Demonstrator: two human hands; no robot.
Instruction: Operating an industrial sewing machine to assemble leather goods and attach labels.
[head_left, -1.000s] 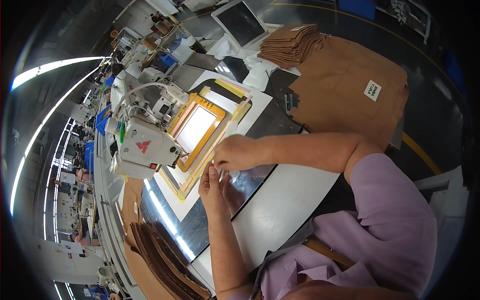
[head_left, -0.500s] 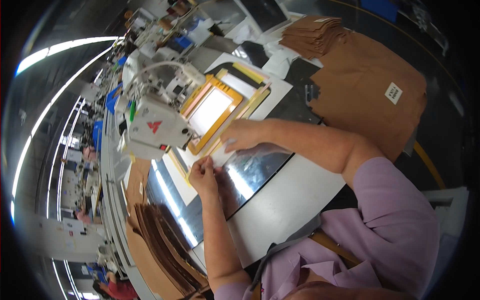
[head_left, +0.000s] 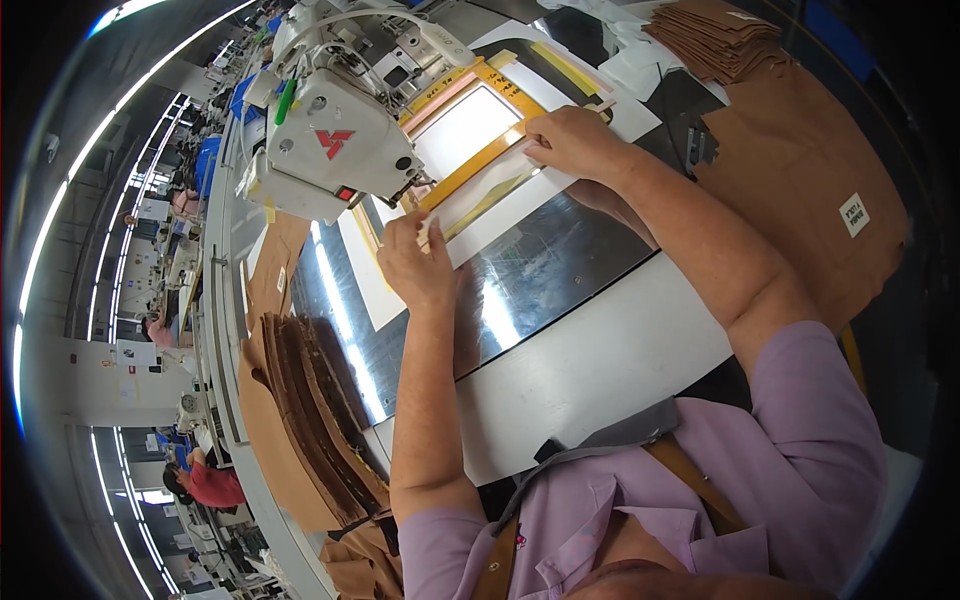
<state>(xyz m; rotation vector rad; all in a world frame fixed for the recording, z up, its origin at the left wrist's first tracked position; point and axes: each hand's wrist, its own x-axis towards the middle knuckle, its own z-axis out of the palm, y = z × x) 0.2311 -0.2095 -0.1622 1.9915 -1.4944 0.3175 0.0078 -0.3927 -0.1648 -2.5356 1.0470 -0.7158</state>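
Observation:
A yellow rectangular frame [head_left: 482, 163] with a white opening lies by the head of a white industrial sewing machine [head_left: 330, 150]. At the frame's near left corner, my left hand [head_left: 415, 262] has its fingers and thumb closed on the edge. My right hand [head_left: 578, 143] grips the frame's near right corner, fingers bent over it. Under the frame is a white sheet [head_left: 383, 297] bordered with yellow and pink strips. A clear strip runs along the frame's near side between my hands. Exactly what my fingertips pinch is partly hidden.
Shiny metal plate [head_left: 530, 295] covers the table before the machine. Stacked brown pieces [head_left: 310, 420] stand at the left. On the right lie a large brown piece [head_left: 800, 170] with a white label and a folded brown stack [head_left: 715, 40]. A co-worker in red [head_left: 210, 485] sits far left.
My right hand has moved right and away from me to the frame's corner. My left hand has moved slightly away from me, to the frame's near left corner. The view has shifted.

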